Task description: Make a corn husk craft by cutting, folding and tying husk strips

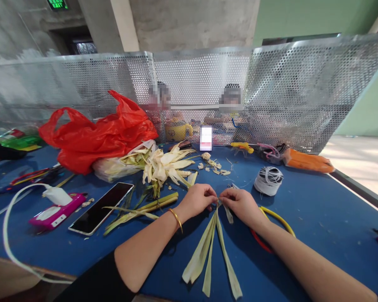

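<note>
Pale green corn husk strips (pixel 204 251) hang fanned out below my hands, gathered into a narrow top end. My left hand (pixel 199 200) is closed in a pinch on that gathered end. From the other side my right hand (pixel 241 205) pinches at the same point, fingertips almost touching the left ones. A short husk piece (pixel 228 214) sticks out under the right fingers. Any thread between the fingertips is too small to make out. Beyond my left hand lies a heap of corn husks (pixel 165 165). A spool of white thread (pixel 269 181) stands beyond my right hand.
On the blue table (pixel 327 235) are a phone (pixel 101 208), a magenta power strip (pixel 58 212) with a white cable, and a red plastic bag (pixel 97 136). Yellow-handled pliers (pixel 280 219) lie partly under my right forearm. A perforated metal screen (pixel 201 71) closes the back; people sit behind it.
</note>
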A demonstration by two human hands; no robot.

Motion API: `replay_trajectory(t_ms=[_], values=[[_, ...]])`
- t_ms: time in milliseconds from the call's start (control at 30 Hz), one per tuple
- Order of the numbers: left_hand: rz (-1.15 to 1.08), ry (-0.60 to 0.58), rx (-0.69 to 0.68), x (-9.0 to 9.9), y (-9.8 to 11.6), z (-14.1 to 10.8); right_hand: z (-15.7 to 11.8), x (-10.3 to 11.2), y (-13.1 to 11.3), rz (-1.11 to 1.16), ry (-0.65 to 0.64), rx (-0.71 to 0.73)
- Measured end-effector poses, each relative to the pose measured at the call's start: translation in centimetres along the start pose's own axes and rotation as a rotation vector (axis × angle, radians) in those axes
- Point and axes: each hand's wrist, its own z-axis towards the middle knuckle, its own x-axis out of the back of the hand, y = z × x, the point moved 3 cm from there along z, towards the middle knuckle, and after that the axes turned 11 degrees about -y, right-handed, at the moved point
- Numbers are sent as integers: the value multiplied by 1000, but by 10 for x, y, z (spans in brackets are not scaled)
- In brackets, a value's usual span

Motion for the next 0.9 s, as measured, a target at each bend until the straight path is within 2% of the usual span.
replay_trajectory(t_ms=[133,300,433,600,900], values=[[-221,-9,86,-2,-1,-1,-1,2,-1,-35,67,-4],[-383,-47,154,-2,-5,-1,-3,3,-2,3,104,-13],[-483,-52,185,-1,-9,0,-6,4,-10,-97,127,81],[-535,-32,208,1,-12,1,-9,2,-18,-227,71,208],[-485,17,205,5,-12,2,-10,1,-20,-244,-33,221]])
